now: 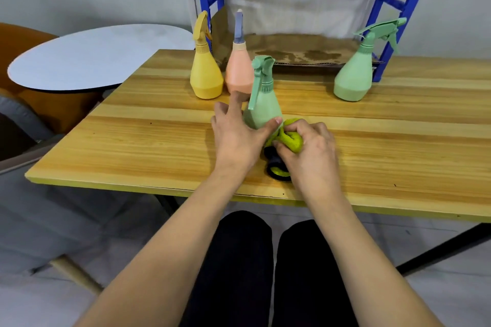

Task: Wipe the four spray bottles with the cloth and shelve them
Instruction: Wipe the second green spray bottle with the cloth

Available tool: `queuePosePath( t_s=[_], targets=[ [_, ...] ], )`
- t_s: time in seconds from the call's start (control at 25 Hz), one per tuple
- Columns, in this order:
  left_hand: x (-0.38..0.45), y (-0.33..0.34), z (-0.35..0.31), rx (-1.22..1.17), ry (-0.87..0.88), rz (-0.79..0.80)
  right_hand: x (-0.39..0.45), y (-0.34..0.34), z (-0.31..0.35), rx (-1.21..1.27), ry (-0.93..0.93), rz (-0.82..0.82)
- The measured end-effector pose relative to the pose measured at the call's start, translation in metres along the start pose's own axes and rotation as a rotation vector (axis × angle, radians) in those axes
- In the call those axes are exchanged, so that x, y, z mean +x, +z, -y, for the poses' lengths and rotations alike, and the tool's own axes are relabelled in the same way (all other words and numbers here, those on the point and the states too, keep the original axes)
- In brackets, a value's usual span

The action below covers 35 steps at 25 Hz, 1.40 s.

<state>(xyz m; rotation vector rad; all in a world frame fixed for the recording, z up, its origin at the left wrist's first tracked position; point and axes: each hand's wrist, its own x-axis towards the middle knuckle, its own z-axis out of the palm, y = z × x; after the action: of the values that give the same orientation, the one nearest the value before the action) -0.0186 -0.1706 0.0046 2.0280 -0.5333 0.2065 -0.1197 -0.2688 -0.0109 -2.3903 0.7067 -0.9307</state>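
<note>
A green spray bottle [263,103] stands upright in the middle of the wooden table [148,141]. My left hand [236,135] holds its base, thumb across the front and fingers behind. My right hand [310,146] grips a bunched yellow-green cloth [291,141] with a dark edge, pressed against the bottle's lower right side. A yellow spray bottle [206,74] and a pink spray bottle [239,69] stand together behind. A second green spray bottle [356,77] stands at the back right.
A blue metal shelf frame [403,10] rises behind the table, with a stained brown cardboard sheet [300,53] on its low level. A round white table [87,56] and an orange chair [24,42] stand to the left. My legs are under the table's front edge.
</note>
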Motion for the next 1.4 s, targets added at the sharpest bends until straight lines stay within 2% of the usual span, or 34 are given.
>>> queuePosePath(
  t_s=[0.08, 0.16, 0.28, 0.44, 0.52, 0.76, 1.04, 1.4],
  targets=[
    [-0.003, 0.008, -0.011, 0.01, -0.038, -0.083, 0.001, -0.001, 0.002, -0.018, 0.001, 0.005],
    [-0.002, 0.008, -0.014, -0.024, -0.034, -0.087, 0.0, -0.001, 0.003, -0.019, -0.009, 0.017],
    [0.008, -0.012, -0.01, -0.032, -0.01, 0.116, 0.001, -0.002, 0.001, -0.01, -0.011, 0.012],
    [0.021, -0.046, 0.0, 0.112, 0.057, 0.412, 0.002, 0.001, 0.001, 0.014, 0.008, 0.001],
    [0.027, -0.054, 0.004, 0.152, 0.1, 0.466, 0.002, 0.001, 0.001, 0.021, 0.011, -0.005],
    [0.027, -0.03, 0.005, 0.049, 0.16, 0.353, 0.006, -0.012, -0.006, 0.006, -0.001, 0.04],
    [0.053, 0.029, -0.01, 0.054, 0.151, 0.248, 0.025, -0.033, -0.048, -0.168, 0.066, -0.04],
    [0.111, 0.127, -0.047, 0.058, 0.12, 0.324, 0.032, -0.028, -0.066, -0.275, 0.051, -0.044]
  ],
)
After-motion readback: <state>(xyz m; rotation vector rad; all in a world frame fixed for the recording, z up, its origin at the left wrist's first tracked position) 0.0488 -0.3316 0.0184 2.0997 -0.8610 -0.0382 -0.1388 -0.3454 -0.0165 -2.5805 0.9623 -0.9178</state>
